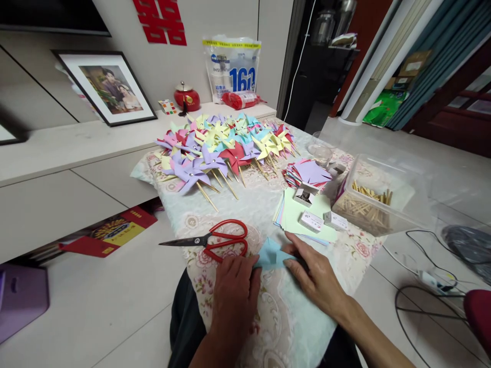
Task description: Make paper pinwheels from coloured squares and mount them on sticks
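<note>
A light blue paper square (271,254) lies folded on the flowered tablecloth (276,317) at the table's near edge. My left hand (235,291) presses its left corner and my right hand (316,276) pins its right side, fingers flat on the paper. Red-handled scissors (215,239) lie just left of the paper, blades pointing left. Behind them a heap of finished paper pinwheels (226,145) in purple, yellow, pink, blue and red covers the far half of the table.
A stack of pastel paper sheets (295,214) with small white boxes (311,221) lies to the right. A clear plastic tub of wooden sticks (368,204) stands at the right edge. Cut paper squares (309,173) sit behind. Cables (425,271) run on the floor.
</note>
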`<state>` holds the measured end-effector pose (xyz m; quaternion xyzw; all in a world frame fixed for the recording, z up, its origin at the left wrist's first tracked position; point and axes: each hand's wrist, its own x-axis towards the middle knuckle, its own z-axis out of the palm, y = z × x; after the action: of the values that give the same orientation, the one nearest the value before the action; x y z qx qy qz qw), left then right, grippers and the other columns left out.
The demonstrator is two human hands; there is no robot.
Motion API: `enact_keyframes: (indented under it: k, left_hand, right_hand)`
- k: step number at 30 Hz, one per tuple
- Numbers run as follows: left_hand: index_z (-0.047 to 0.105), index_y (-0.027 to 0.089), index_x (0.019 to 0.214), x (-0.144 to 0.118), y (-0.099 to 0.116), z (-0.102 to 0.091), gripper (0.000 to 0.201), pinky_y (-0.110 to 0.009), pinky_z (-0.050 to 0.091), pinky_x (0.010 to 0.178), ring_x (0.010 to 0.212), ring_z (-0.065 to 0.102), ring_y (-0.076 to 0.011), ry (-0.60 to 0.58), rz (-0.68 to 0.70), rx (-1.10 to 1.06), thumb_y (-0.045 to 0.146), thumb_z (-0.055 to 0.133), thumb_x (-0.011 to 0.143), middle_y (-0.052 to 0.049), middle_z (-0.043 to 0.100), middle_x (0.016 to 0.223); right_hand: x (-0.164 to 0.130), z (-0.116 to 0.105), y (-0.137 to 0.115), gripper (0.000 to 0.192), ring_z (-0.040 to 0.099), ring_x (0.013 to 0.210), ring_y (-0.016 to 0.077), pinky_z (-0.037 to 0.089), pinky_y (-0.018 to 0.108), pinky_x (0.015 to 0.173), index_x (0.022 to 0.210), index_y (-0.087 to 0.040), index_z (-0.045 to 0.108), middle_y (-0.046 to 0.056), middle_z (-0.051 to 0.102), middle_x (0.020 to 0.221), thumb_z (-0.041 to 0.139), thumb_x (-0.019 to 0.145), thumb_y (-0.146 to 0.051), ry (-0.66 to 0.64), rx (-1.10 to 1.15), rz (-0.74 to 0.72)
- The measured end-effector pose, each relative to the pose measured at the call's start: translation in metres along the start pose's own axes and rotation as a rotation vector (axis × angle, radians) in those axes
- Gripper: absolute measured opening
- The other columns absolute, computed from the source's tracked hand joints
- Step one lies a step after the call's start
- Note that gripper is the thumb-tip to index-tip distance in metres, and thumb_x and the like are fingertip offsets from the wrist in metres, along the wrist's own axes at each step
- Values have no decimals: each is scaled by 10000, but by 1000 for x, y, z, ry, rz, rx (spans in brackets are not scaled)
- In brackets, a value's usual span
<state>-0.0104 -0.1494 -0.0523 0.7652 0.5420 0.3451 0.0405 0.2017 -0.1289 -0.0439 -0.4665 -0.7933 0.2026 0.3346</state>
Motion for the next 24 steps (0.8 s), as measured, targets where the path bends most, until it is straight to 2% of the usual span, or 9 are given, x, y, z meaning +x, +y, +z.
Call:
enact_keyframes:
  k: [6, 10, 12, 15, 18, 21, 24]
  left_hand:
    - [614, 141, 1106, -2, 2, 8, 222, -427, 487, 806, 853, 600, -258, 40, -11, 87, 158, 494, 920, -92, 702, 907]
    - [581, 113, 1218, -2, 8, 5, 326, -442, 496, 872, 1014, 595, -279, 109, -4, 142, 142, 530, 898, -152, 659, 1115]
    - [592, 104, 1223, -2, 13, 2, 341, -433, 490, 889, 1066, 589, -279, 181, 49, 134, 97, 551, 885, -167, 640, 1161]
    - [656, 120, 1128, -7, 21, 1, 292, -427, 464, 940, 1100, 605, -266, 248, 202, 35, 29, 553, 870, -134, 685, 1119]
    - [683, 131, 1101, -13, 27, 7, 286, -442, 416, 1029, 1170, 607, -268, 177, 316, -15, 34, 514, 891, -100, 726, 1137]
    - [676, 100, 1143, -16, 30, 17, 268, -455, 387, 1078, 1205, 602, -291, 87, 314, 41, 114, 561, 902, -110, 725, 1191]
    - [678, 94, 1151, -18, 30, 21, 274, -447, 400, 1074, 1181, 622, -290, 68, 281, 86, 172, 595, 902, -111, 732, 1182]
  right_hand:
    - [3, 9, 0, 559, 664, 953, 238, 566, 398, 828, 1494, -264, 318, 83, 688, 1086, 505, 970, -203, 40, -75, 19]
    - [5, 12, 0, 547, 656, 939, 250, 567, 422, 815, 1469, -243, 349, 91, 680, 1067, 516, 951, -186, 32, -96, 45]
    - [5, 13, 0, 532, 650, 932, 250, 567, 423, 806, 1451, -235, 373, 92, 673, 1051, 517, 943, -171, 28, -97, 56]
    - [5, 14, 0, 514, 646, 933, 246, 571, 415, 802, 1430, -227, 400, 93, 666, 1051, 516, 935, -156, 32, -90, 68]
    - [5, 14, -1, 478, 648, 958, 248, 577, 418, 821, 1402, -217, 437, 101, 658, 1073, 516, 934, -158, 38, -89, 72]
    - [5, 14, -1, 448, 639, 1020, 247, 571, 416, 870, 1379, -212, 460, 113, 641, 1141, 516, 939, -150, 49, -88, 55]
    - [5, 15, -1, 429, 610, 1063, 247, 554, 412, 890, 1358, -204, 477, 117, 631, 1164, 532, 939, -131, 80, -100, 18]
